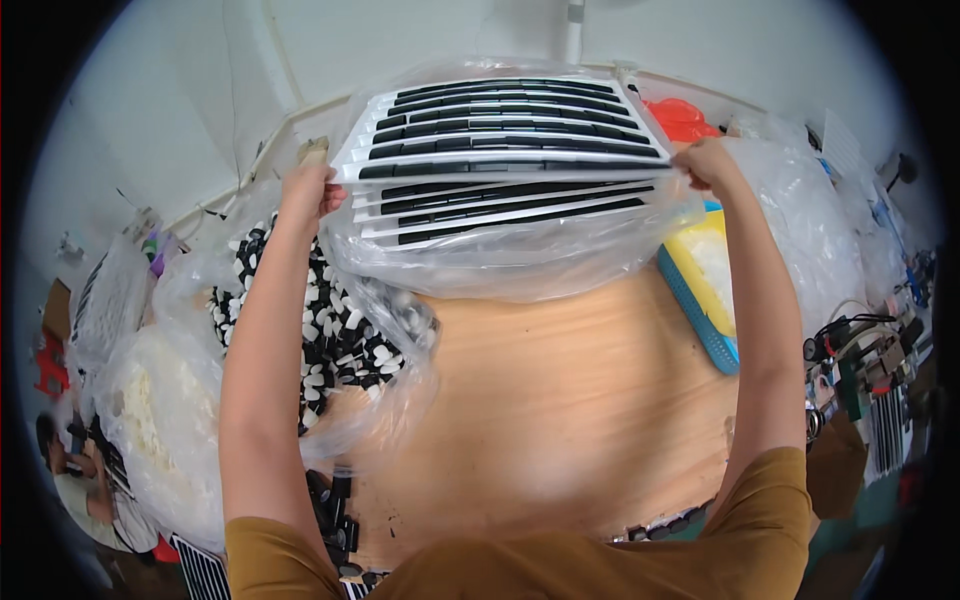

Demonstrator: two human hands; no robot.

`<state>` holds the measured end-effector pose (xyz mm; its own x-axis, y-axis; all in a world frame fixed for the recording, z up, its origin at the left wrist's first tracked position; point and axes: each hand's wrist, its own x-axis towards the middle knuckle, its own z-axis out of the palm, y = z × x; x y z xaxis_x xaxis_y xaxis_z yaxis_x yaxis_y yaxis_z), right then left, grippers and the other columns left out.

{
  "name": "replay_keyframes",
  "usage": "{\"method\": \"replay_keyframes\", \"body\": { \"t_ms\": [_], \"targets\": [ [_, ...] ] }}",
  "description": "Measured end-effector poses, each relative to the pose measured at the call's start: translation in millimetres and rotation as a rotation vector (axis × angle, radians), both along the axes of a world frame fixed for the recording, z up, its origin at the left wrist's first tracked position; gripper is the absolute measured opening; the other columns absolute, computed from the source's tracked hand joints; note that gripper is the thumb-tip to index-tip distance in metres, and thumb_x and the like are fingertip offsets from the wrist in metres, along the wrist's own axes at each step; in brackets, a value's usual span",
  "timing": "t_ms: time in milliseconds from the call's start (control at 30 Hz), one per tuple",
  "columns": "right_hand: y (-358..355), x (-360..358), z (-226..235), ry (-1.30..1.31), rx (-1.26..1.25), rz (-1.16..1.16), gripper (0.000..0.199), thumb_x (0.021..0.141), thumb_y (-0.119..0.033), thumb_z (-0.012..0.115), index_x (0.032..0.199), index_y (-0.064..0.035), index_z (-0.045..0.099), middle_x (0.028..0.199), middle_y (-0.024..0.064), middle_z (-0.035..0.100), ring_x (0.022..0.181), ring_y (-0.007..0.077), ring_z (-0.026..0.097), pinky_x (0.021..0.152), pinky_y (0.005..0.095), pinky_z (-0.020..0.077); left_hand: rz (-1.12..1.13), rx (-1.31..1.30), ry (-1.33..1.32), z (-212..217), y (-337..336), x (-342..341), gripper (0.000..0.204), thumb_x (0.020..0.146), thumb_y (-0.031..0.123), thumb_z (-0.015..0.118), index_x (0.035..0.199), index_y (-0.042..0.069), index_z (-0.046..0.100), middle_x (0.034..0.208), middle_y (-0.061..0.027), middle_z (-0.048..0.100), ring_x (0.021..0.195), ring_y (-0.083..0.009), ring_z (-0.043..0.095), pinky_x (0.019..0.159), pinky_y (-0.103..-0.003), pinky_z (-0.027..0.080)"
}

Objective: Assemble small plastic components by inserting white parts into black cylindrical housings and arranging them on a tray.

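Both my arms reach out over the wooden table [540, 390] to its far side. My left hand [313, 192] pinches the left end of a white tray [350, 165] that carries several rows of slim black pieces. At the tray's right end, my right hand [704, 165] grips the edge with curled fingers. Under it lies another white tray [372, 228] with similar black rows, partly covered by the upper one. Clear plastic sheeting [520, 278] surrounds the trays and hangs over toward the table; whether the upper tray touches the lower one, I cannot tell.
Black and white small parts [345, 320] spill from a clear bag at left. Beyond them sits a bag of cream-coloured pieces [155, 405]. A blue basket [697, 318] with a yellow container [690, 252] stands right. A person [95, 495] works at far lower left.
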<state>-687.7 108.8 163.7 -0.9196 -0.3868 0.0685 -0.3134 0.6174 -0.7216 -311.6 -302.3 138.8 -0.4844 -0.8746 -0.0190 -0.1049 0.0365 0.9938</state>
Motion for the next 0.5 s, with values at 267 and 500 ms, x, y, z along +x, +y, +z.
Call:
{"method": "replay_keyframes", "body": {
  "t_ms": [267, 500],
  "targets": [
    [-44.4, -101.6, -6.6, 0.299, 0.189, -0.064, 0.032, 0.084, -0.024, 0.062, 0.078, 0.0068, 0.067, 0.069, 0.0173, 0.066, 0.052, 0.0282, 0.063, 0.048, 0.0376, 0.0508, -0.076, 0.075, 0.028, -6.1, 6.5, 4.0, 0.015, 0.086, 0.012, 0.058, 0.091, -0.002, 0.058, 0.078, -0.0081, 0.062, 0.060, -0.0146, 0.061, 0.053, -0.025, 0.053],
    [-118.4, -138.9, -9.8, 0.423, 0.383, -0.151, 0.039, 0.089, -0.029, 0.051, 0.115, -0.0031, 0.064, 0.120, 0.0175, 0.063, 0.110, 0.0352, 0.061, 0.088, 0.0468, 0.0462, -0.174, 0.144, 0.110, -7.0, 0.4, 10.3, 0.019, 0.088, 0.017, 0.064, 0.094, -0.001, 0.059, 0.082, -0.0064, 0.063, 0.064, -0.0120, 0.061, 0.058, -0.022, 0.053]
  ]
}}
